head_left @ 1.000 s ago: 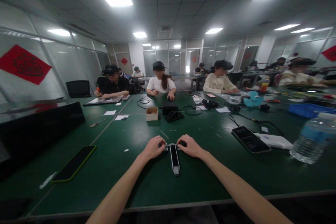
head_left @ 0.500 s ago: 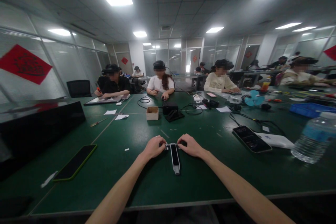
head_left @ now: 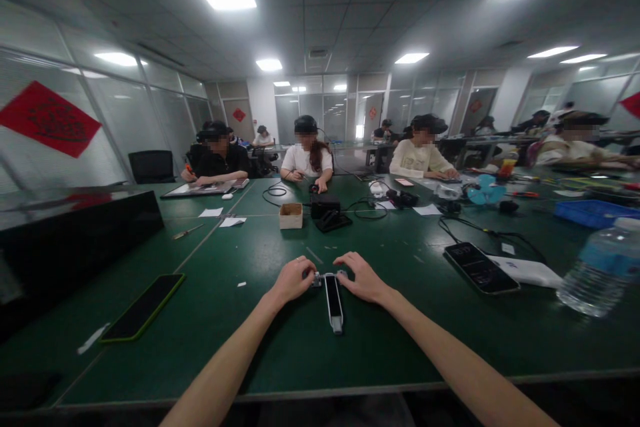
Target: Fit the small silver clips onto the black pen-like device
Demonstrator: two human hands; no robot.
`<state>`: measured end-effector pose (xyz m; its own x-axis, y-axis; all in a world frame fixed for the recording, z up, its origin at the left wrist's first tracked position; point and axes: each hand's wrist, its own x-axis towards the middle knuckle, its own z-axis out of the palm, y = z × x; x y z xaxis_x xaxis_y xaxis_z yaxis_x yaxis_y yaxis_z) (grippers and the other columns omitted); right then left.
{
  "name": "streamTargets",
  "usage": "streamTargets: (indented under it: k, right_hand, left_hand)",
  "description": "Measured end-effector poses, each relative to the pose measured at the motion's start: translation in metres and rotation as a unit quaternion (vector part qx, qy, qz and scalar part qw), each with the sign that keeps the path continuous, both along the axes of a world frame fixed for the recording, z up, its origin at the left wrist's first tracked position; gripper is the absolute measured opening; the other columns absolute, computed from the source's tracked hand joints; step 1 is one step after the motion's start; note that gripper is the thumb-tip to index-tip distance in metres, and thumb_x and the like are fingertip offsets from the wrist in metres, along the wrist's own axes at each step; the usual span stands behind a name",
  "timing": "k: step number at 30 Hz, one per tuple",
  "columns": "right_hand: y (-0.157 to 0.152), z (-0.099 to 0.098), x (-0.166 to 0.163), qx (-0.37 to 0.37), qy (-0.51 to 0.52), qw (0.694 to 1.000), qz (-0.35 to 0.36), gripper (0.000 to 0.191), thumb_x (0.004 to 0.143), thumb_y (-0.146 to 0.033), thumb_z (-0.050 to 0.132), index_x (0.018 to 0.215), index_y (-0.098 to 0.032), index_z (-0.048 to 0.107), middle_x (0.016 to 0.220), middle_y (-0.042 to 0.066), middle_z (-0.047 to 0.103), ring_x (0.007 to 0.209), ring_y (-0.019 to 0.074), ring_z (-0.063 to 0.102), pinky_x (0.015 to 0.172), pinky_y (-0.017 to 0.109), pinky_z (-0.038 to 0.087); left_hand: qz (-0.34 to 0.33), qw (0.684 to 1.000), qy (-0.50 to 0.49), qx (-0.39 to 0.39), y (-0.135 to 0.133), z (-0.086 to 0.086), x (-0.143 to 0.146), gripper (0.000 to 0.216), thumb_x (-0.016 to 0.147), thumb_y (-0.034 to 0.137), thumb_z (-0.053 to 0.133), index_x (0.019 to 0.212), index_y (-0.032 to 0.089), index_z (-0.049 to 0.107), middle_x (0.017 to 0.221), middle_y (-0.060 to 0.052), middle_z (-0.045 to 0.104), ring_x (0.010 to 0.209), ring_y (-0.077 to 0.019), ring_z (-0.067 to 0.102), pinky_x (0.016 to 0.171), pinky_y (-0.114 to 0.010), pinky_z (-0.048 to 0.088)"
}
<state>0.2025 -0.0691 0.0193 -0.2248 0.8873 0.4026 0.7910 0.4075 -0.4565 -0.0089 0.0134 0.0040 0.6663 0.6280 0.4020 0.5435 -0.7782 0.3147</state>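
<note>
A slim device with a black top and a pale rim lies on the green table, pointing towards me. Small grey parts flank its far end: a left grey part and a right grey part. My left hand has its thumb and fingertips closed on the left one. On the other side my right hand has its fingers lifted apart, the thumb close by the right grey part; whether it touches is too small to tell. I cannot make out how these parts join the device.
A phone with a green edge lies at left. At right are a black phone, a white object and a water bottle. Ahead stand a small open box and a black device. Several people sit across the table.
The fingers of my right hand have opened and lifted off the right grey part. My left hand has stayed at the left part. The view has shifted slightly.
</note>
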Motion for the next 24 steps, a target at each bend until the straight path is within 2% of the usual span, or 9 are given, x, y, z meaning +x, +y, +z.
streamTargets:
  k: [4,6,9,11,14,18,21,24]
  right_hand:
    - [-0.020,0.003,-0.031,0.010,-0.065,0.995,0.079,0.022,0.083,-0.030,0.054,0.100,-0.019,0.061,0.098,0.006,0.055,0.087,0.0172,0.049,0.078,0.032,0.043]
    - [-0.027,0.002,-0.046,0.005,-0.103,0.989,0.109,0.017,0.081,-0.031,0.055,0.090,-0.019,0.064,0.093,0.006,0.056,0.091,0.0194,0.048,0.082,0.034,0.041]
    - [-0.029,0.001,-0.051,-0.035,-0.124,0.988,0.082,0.014,0.075,-0.027,0.060,0.086,-0.020,0.066,0.097,0.006,0.057,0.097,0.0232,0.046,0.084,0.038,0.040]
    - [-0.023,0.000,-0.041,-0.060,-0.123,0.989,0.054,0.019,0.071,-0.025,0.062,0.089,-0.020,0.066,0.106,0.007,0.055,0.102,0.0253,0.044,0.084,0.039,0.041]
    - [-0.006,-0.003,-0.008,-0.082,-0.123,0.989,0.011,0.019,0.072,-0.024,0.058,0.090,-0.020,0.065,0.114,0.006,0.052,0.109,0.0266,0.040,0.086,0.041,0.041]
    - [0.023,-0.012,0.062,-0.110,-0.153,0.980,-0.062,0.019,0.076,-0.025,0.053,0.092,-0.020,0.064,0.121,0.004,0.049,0.110,0.0250,0.040,0.087,0.039,0.040]
    - [0.043,-0.017,0.122,-0.118,-0.180,0.966,-0.141,0.021,0.074,-0.014,0.049,0.090,-0.017,0.064,0.118,0.007,0.051,0.110,0.0240,0.041,0.090,0.035,0.037]
    - [0.058,-0.021,0.174,-0.128,-0.196,0.947,-0.220,0.030,0.071,-0.005,0.046,0.093,-0.015,0.064,0.118,0.011,0.050,0.109,0.0251,0.041,0.090,0.036,0.036]
  left_hand:
    - [0.009,1.000,-0.007,0.009,0.003,-0.005,-0.001,0.016,0.082,0.017,0.047,0.082,0.017,0.063,0.080,-0.002,0.059,0.073,-0.0137,0.055,0.068,-0.024,0.040]
    - [0.016,1.000,-0.005,0.008,0.003,-0.007,-0.002,0.017,0.082,0.017,0.046,0.083,0.017,0.063,0.080,-0.003,0.059,0.073,-0.0138,0.055,0.068,-0.024,0.041]
    - [0.021,1.000,-0.005,0.010,0.004,-0.007,-0.003,0.017,0.082,0.018,0.046,0.083,0.017,0.063,0.081,-0.003,0.059,0.073,-0.0139,0.055,0.068,-0.024,0.041]
    - [0.022,1.000,-0.004,0.012,0.004,-0.007,-0.004,0.017,0.082,0.018,0.045,0.083,0.018,0.063,0.082,-0.003,0.059,0.073,-0.0139,0.055,0.067,-0.024,0.041]
    - [0.027,1.000,0.002,0.011,0.006,-0.007,-0.006,0.017,0.082,0.017,0.045,0.083,0.017,0.062,0.082,-0.003,0.059,0.072,-0.0136,0.055,0.067,-0.024,0.040]
    - [0.031,0.999,0.021,-0.003,0.006,-0.008,-0.007,0.016,0.082,0.017,0.045,0.083,0.017,0.062,0.084,-0.003,0.059,0.075,-0.0140,0.055,0.068,-0.024,0.041]
    - [0.023,0.999,0.043,-0.017,0.006,-0.010,-0.005,0.016,0.080,0.017,0.047,0.084,0.018,0.062,0.084,-0.002,0.059,0.076,-0.0144,0.055,0.069,-0.024,0.042]
    - [0.012,0.998,0.061,-0.026,0.004,-0.011,-0.003,0.017,0.079,0.017,0.047,0.084,0.018,0.063,0.084,-0.002,0.059,0.076,-0.0145,0.055,0.069,-0.024,0.042]
